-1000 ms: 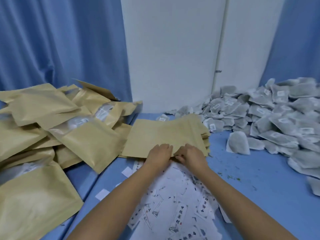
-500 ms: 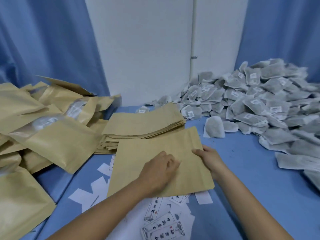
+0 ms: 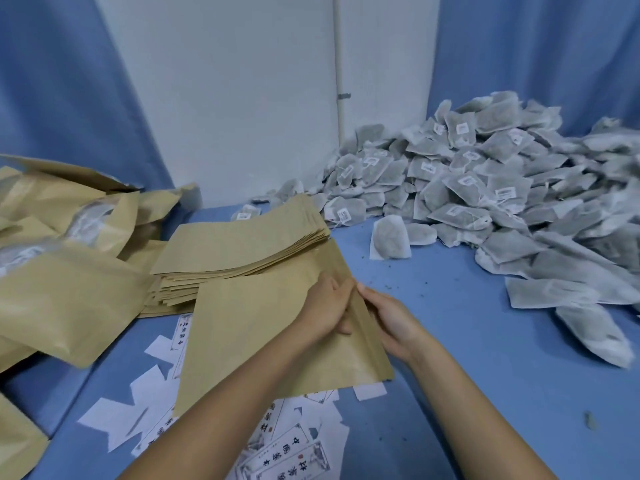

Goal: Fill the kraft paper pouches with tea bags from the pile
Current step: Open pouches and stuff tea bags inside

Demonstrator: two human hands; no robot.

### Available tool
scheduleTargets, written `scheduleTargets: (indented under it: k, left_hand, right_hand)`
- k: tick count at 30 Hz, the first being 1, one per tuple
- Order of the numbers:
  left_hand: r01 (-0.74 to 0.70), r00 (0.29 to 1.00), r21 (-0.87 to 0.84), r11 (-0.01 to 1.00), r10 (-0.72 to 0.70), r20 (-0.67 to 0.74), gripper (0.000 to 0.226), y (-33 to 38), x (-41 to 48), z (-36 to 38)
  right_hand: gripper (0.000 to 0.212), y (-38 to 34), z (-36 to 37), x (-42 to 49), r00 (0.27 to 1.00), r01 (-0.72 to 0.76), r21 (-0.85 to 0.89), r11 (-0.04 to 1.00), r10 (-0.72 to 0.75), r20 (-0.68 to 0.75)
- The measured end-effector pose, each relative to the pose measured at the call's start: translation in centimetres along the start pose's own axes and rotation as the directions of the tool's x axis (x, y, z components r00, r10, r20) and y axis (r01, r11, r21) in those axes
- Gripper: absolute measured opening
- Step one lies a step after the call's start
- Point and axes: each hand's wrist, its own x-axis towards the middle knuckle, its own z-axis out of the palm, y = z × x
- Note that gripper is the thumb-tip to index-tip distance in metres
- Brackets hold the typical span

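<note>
A flat kraft paper pouch (image 3: 249, 334) lies in front of me on the blue table, pulled off the stack of empty pouches (image 3: 239, 247) behind it. My left hand (image 3: 325, 310) grips the pouch's right edge from the top. My right hand (image 3: 388, 317) holds the same edge from the outer side, fingers curled onto it. The two hands nearly touch. A big pile of grey tea bags (image 3: 485, 188) covers the table's right and back. One tea bag (image 3: 389, 239) lies apart, near the stack.
Filled kraft pouches (image 3: 69, 271) are heaped on the left. White printed labels (image 3: 277, 455) are scattered under and near my forearms. A white wall and blue curtains close off the back. Bare blue table (image 3: 467, 341) lies between my right hand and the tea bags.
One pouch came off the stack toward me. My left hand moved from the pouch's face to its right edge, where both hands now meet. The view shifted toward the tea bags.
</note>
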Motion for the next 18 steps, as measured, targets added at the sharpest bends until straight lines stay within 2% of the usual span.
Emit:
scheduleTargets:
  k: [8, 10, 11, 13, 15, 17, 18]
  left_hand:
    - [0.059, 0.992, -0.071, 0.996, -0.05, 0.113, 0.038, 0.0, -0.5, -0.7]
    - [0.045, 0.991, -0.063, 0.997, -0.037, 0.127, 0.031, 0.1, -0.6, -0.8]
    - [0.015, 0.993, -0.036, 0.999, -0.011, 0.117, 0.025, 0.0, -0.7, -0.8]
    - [-0.074, 0.997, 0.066, 0.995, 0.071, 0.038, 0.021, -0.1, -0.6, -0.7]
    - [-0.156, 0.984, 0.199, 0.967, 0.171, -0.058, 0.029, 0.2, -0.6, -0.7]
    - [-0.214, 0.967, 0.261, 0.941, 0.242, -0.077, 0.032, 0.7, -0.8, -0.7]
    - [-0.237, 0.963, 0.248, 0.939, 0.261, -0.066, 0.031, 0.9, -0.8, -0.7]
  right_hand:
    - [0.034, -0.3, 0.0, -0.5, 0.998, 0.025, -0.042, 0.999, -0.023, 0.053]
    - [0.037, -0.3, 0.0, -0.6, 0.997, 0.075, -0.152, 0.986, -0.074, 0.013]
    - [0.04, -0.2, 0.1, -0.8, 0.989, 0.134, -0.292, 0.947, -0.145, -0.014]
    - [0.036, -0.1, 0.7, -0.9, 0.951, 0.24, -0.611, 0.754, -0.31, -0.01]
    - [0.023, 0.5, 1.4, -0.9, 0.928, 0.267, -0.732, 0.626, -0.373, 0.02]
    - [0.022, 1.0, 1.6, -1.0, 0.913, 0.279, -0.733, 0.62, -0.408, 0.002]
    - [0.02, 0.9, 1.5, -1.0, 0.915, 0.29, -0.671, 0.682, -0.403, -0.014]
